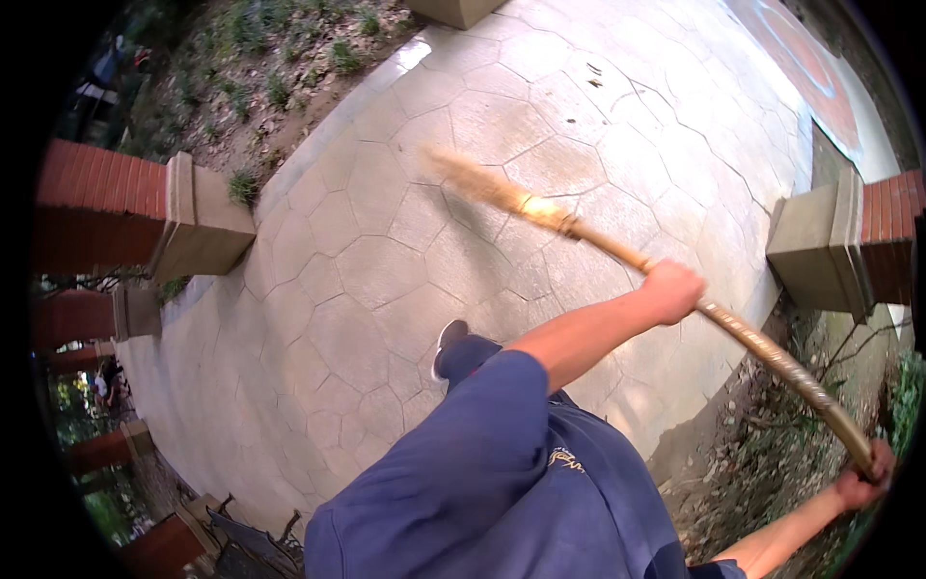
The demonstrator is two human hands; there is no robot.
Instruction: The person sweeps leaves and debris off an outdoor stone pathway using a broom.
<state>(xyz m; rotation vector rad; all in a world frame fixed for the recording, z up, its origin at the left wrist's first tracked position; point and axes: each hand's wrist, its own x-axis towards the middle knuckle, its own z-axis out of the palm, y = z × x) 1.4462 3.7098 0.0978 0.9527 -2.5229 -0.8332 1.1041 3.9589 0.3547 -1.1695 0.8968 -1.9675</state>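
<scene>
A long broom (617, 249) slants across the view, its straw head toward the far left and its handle running down to the right. My left hand (672, 290) is closed around the shaft a little behind the bristles. At the lower right, my right hand (863, 475) grips the handle near its end. The bristles (473, 181) are smeared by motion and appear over the pale stone-patterned pavement (376, 275); whether they touch it I cannot tell. A few dark leaves (594, 76) lie farther off, beyond the broom head.
Brick pillars with beige bases (207, 222) line the left side, and another pillar base (815, 246) stands at the right. Planted soil (280, 87) borders the path at the far left. A dark metal bench (251, 540) is at the lower left. My shoe (449, 340) shows below.
</scene>
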